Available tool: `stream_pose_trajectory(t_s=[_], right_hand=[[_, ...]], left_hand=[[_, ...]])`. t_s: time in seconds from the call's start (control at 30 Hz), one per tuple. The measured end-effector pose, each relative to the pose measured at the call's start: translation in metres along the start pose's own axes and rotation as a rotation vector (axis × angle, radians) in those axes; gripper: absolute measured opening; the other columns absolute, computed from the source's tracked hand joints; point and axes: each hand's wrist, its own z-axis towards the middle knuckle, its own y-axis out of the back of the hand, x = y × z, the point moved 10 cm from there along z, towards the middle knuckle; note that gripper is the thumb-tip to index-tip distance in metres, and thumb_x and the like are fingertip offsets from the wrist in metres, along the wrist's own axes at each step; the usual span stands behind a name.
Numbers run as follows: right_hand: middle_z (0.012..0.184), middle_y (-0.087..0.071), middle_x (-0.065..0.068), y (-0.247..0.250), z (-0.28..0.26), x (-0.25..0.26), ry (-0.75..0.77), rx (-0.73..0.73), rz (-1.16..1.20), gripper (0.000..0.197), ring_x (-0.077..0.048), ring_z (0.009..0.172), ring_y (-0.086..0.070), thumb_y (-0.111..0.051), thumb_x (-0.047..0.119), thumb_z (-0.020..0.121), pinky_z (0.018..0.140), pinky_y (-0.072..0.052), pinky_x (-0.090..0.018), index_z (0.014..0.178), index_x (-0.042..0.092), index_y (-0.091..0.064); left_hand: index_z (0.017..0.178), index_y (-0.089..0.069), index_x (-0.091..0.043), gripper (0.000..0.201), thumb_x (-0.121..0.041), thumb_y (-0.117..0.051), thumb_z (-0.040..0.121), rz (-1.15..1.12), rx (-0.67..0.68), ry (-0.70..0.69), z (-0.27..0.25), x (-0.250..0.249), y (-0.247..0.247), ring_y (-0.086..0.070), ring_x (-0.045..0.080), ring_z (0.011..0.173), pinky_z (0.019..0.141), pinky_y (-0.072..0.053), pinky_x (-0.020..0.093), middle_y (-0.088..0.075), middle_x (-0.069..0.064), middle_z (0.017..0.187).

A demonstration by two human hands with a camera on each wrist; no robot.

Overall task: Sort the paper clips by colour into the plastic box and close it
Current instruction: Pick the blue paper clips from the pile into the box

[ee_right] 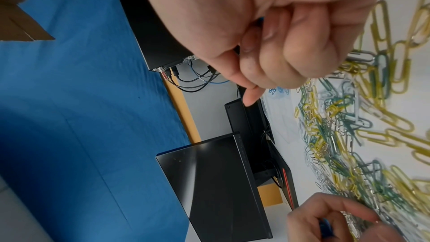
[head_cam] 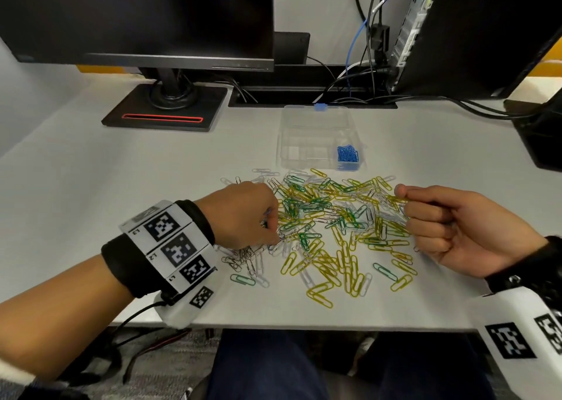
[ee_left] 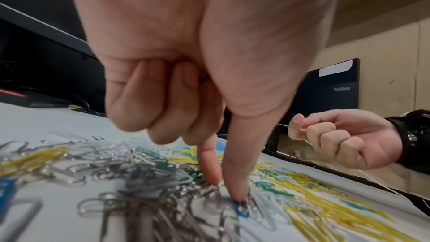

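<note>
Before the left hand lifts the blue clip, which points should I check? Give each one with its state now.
1. Plastic box open: ok.
2. Blue compartment holds only blue clips: ok.
3. Left hand fingertips on the blue clip: ok.
4. Blue clip free of the silver clips around it: cannot tell.
5. Right hand clear of the path to the box: ok.
6. Right hand empty: cannot tell.

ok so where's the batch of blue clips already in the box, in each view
Head: blue clips in the near right compartment of the plastic box, beyond the loose pile.
Left wrist: not clearly visible.
Right wrist: small blue cluster at centre, beside the right hand's thumb tip.
Shared landmark: the monitor base's red stripe.
</note>
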Motion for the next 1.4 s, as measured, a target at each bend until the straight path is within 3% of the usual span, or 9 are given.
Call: stream_pose_trajectory(t_s=[0.27, 0.4, 0.67, 0.77, 0.87, 0.97, 1.17, 1.23, 1.4], right_hand=[[0.053, -0.012, 0.009, 0.006, -0.001, 0.007, 0.028, -0.037, -0.019, 0.004, -0.008, 0.048, -0.004, -0.060, 0.017, 0.070, 0.036, -0.009, -0.019, 0.075, 0.016, -0.060], [0.059, -0.007, 0.009, 0.008, -0.003, 0.012, 0.045, -0.048, -0.034, 0.011, -0.008, 0.048, -0.003, -0.064, 0.017, 0.065, 0.038, -0.007, -0.020, 0.076, 0.016, -0.061], [0.060, -0.007, 0.008, 0.010, -0.003, 0.015, 0.054, -0.061, -0.037, 0.003, -0.008, 0.048, -0.003, -0.057, 0.017, 0.076, 0.038, -0.007, -0.021, 0.077, 0.017, -0.060], [0.060, -0.006, 0.008, 0.016, -0.003, 0.014, 0.056, -0.090, -0.045, 0.015, -0.009, 0.049, -0.003, -0.047, 0.017, 0.087, 0.038, -0.007, -0.021, 0.078, 0.017, -0.059], [0.060, -0.006, 0.008, 0.012, -0.002, 0.015, 0.057, -0.068, -0.040, 0.003, -0.009, 0.049, -0.003, -0.057, 0.017, 0.076, 0.038, -0.007, -0.021, 0.077, 0.016, -0.060], [0.060, -0.007, 0.008, 0.010, -0.003, 0.015, 0.058, -0.048, -0.041, 0.011, -0.009, 0.049, -0.003, -0.064, 0.018, 0.065, 0.038, -0.008, -0.021, 0.075, 0.016, -0.061], [0.061, -0.006, 0.008, 0.010, -0.004, 0.015, 0.053, -0.050, -0.058, 0.007, -0.009, 0.049, -0.003, -0.064, 0.018, 0.066, 0.037, -0.008, -0.021, 0.073, 0.017, -0.061], [0.061, -0.006, 0.008, 0.010, -0.004, 0.015, 0.052, -0.047, -0.056, 0.002, -0.009, 0.049, -0.003, -0.061, 0.018, 0.070, 0.037, -0.008, -0.021, 0.071, 0.017, -0.062], [0.061, -0.006, 0.008, 0.014, -0.003, 0.014, 0.048, -0.070, -0.060, 0.023, -0.009, 0.049, -0.003, -0.046, 0.018, 0.087, 0.038, -0.008, -0.021, 0.069, 0.017, -0.061]], left_hand=[[0.082, -0.068, -0.018, 0.009, -0.022, -0.061, 0.085, -0.006, -0.027, 0.023, 0.002, -0.003, -0.001, -0.049, 0.005, 0.055, 0.057, -0.043, 0.023, -0.052, -0.011, 0.056], [0.084, -0.067, -0.011, 0.013, -0.019, -0.056, 0.086, 0.017, -0.022, 0.033, 0.002, -0.002, -0.004, -0.060, 0.021, 0.067, 0.066, -0.053, 0.033, -0.064, 0.003, 0.069], [0.083, -0.064, -0.007, 0.023, -0.023, -0.048, 0.090, 0.074, -0.074, 0.015, -0.003, -0.002, -0.003, -0.054, 0.020, 0.064, 0.061, -0.048, 0.034, -0.065, 0.011, 0.078], [0.083, -0.062, -0.022, 0.022, -0.043, -0.057, 0.089, 0.094, -0.102, 0.009, -0.007, -0.004, -0.004, -0.054, 0.015, 0.072, 0.061, -0.040, 0.029, -0.056, -0.007, 0.071], [0.085, -0.057, -0.030, 0.023, -0.053, -0.060, 0.085, 0.106, -0.120, 0.006, -0.007, -0.004, -0.006, -0.048, 0.013, 0.079, 0.067, -0.034, 0.026, -0.046, -0.013, 0.073], [0.087, -0.058, -0.030, 0.014, -0.044, -0.060, 0.088, 0.094, -0.121, -0.006, -0.005, -0.004, -0.006, -0.050, 0.014, 0.081, 0.067, -0.033, 0.024, -0.045, -0.013, 0.073], [0.085, -0.062, -0.028, 0.005, -0.032, -0.061, 0.087, 0.051, -0.036, 0.004, -0.002, 0.000, -0.006, -0.052, 0.011, 0.074, 0.064, -0.036, 0.022, -0.048, -0.014, 0.071], [0.081, -0.061, -0.027, 0.007, -0.031, -0.061, 0.087, 0.038, -0.012, 0.000, -0.001, 0.000, -0.008, -0.050, 0.007, 0.068, 0.061, -0.036, 0.022, -0.050, -0.014, 0.070], [0.083, -0.064, -0.013, 0.018, -0.029, -0.056, 0.088, -0.030, 0.015, 0.001, -0.002, 0.000, -0.008, -0.048, 0.012, 0.062, 0.058, -0.039, 0.023, -0.053, -0.005, 0.066]])
